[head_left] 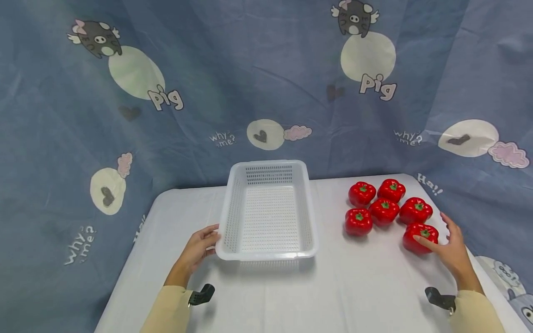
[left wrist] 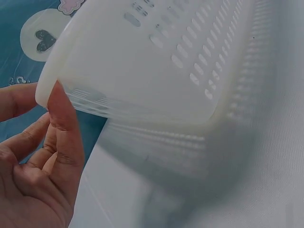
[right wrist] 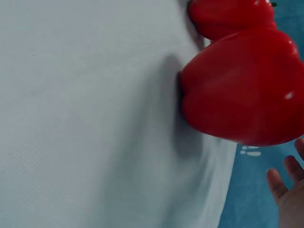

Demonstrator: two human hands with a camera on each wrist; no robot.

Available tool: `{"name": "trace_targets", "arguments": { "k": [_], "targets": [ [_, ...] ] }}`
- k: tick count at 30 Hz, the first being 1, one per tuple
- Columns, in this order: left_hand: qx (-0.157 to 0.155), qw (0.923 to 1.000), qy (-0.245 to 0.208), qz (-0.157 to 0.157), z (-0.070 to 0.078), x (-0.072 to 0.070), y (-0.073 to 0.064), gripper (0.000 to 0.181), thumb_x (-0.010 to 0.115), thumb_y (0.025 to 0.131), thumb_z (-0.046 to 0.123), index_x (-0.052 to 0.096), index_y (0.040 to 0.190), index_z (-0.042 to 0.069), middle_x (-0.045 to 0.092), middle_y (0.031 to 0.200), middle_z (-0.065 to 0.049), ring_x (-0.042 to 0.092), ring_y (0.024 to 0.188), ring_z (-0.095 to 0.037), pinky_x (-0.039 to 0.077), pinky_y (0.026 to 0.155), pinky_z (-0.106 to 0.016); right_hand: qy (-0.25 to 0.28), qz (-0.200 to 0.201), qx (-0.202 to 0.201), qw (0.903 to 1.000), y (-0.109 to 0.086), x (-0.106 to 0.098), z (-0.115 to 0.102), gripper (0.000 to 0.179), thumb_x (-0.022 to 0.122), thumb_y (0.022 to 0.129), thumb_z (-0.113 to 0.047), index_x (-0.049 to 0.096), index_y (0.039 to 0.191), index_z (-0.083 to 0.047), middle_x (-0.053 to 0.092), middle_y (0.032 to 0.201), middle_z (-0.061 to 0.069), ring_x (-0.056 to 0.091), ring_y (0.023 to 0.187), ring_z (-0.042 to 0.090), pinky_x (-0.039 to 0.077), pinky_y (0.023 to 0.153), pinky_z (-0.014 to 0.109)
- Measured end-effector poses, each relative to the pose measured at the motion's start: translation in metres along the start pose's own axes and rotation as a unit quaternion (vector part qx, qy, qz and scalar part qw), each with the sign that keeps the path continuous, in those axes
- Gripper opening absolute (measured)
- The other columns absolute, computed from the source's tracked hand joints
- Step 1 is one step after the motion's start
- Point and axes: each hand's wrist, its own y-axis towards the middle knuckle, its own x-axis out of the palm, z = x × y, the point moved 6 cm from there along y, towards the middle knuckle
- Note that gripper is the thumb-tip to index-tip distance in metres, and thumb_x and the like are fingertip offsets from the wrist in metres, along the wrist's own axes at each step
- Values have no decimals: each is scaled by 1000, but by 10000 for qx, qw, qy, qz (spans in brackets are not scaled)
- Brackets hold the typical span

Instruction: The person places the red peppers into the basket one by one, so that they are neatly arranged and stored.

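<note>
A white perforated plastic basket stands on the table, its inside bare. At its left rim my left hand pinches the edge between thumb and fingers; the left wrist view shows the thumb against the rim. Over on the right, my right hand is beside the nearest red bell pepper, thumb overlapping its front and the other fingers spread past its right side. In the right wrist view those fingertips are apart from the big red pepper.
Several more red bell peppers with green stems sit in a cluster behind and left of that one. A white cloth covers the table. Behind it hangs a blue curtain with pig prints.
</note>
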Motion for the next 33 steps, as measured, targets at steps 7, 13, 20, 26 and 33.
{"name": "trace_targets", "arguments": {
  "k": [7, 13, 20, 26, 33],
  "targets": [
    [-61, 9999, -94, 0, -2, -2, -1, 48, 59, 88, 18, 43, 131, 6, 57, 116, -13, 60, 89, -15, 52, 72, -28, 320, 37, 251, 9992, 15, 11, 33, 112, 69, 71, -51, -12, 144, -26, -2, 150, 21, 6, 132, 47, 29, 93, 66],
    [-48, 9998, -198, -74, -4, 0, 2, 50, 61, 86, 18, 43, 131, 5, 58, 111, -10, 61, 88, -16, 52, 71, -29, 449, -144, 470, 9978, 8, 14, 34, 109, 67, 73, -51, -11, 145, -24, -2, 149, 23, 7, 131, 50, 27, 92, 68],
    [-147, 9995, -277, 45, -6, -3, 2, 49, 62, 86, 17, 44, 130, 7, 59, 113, -10, 62, 90, -17, 53, 73, -31, 429, -365, 437, 9975, 1, 21, 24, 106, 66, 75, -51, -8, 146, -20, -1, 147, 28, 4, 130, 51, 26, 92, 68],
    [-112, 9993, -359, -73, -5, -2, 1, 51, 61, 86, 16, 42, 132, 5, 56, 118, -14, 61, 94, -18, 53, 75, -31, 371, -453, 449, 9973, 0, 20, 26, 108, 67, 76, -48, -9, 145, -18, -2, 147, 27, 2, 130, 52, 25, 91, 70],
    [-153, 9991, -387, -87, -5, -1, 2, 50, 60, 86, 16, 42, 132, 7, 57, 116, -13, 61, 93, -18, 53, 74, -31, 431, -472, 497, 9967, 1, 17, 29, 108, 68, 75, -48, -9, 145, -20, -4, 148, 26, 0, 131, 51, 23, 92, 70]
  ]
}}
